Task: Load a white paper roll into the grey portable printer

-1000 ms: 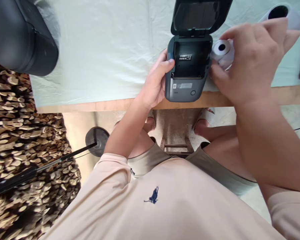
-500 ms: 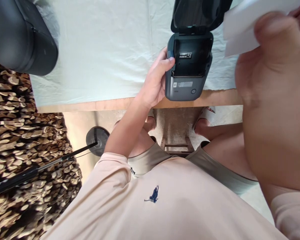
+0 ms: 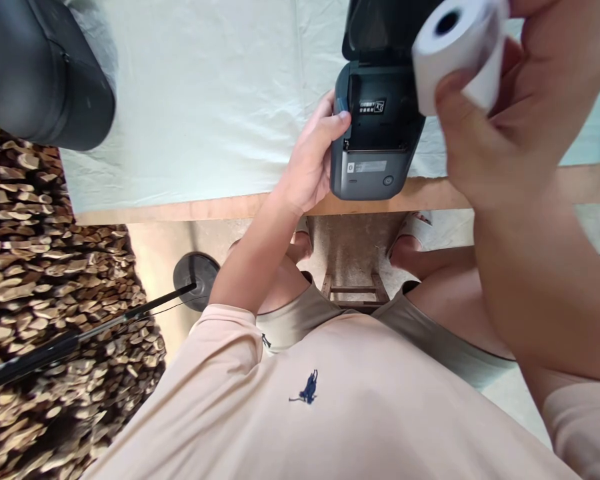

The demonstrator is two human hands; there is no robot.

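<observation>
A dark grey portable label printer [image 3: 370, 175] is gripped at its left side by my left hand [image 3: 316, 152], the thumb lying on its edge. Its black lid [image 3: 380, 30] stands raised at the far end, and the paper bay shows a small printed label with no roll inside. In my right hand [image 3: 510, 113] is a white paper roll [image 3: 445, 60], pinched between thumb and fingers. The roll's round core hole faces up and to the left. It hovers over the upper right of the printer and hides part of the lid and bay.
A pale cloth covers the table [image 3: 195, 100], whose wooden front edge [image 3: 190, 212] runs across. A black case [image 3: 45, 73] stands at the far left. Stacked firewood [image 3: 45, 280] and a stand with a round base [image 3: 196, 267] are at the left; a wooden stool [image 3: 353, 293] shows below.
My right hand has swung left and turned, bringing the paper roll from the upper right to above the printer's right side. My left hand and the printer have hardly moved.
</observation>
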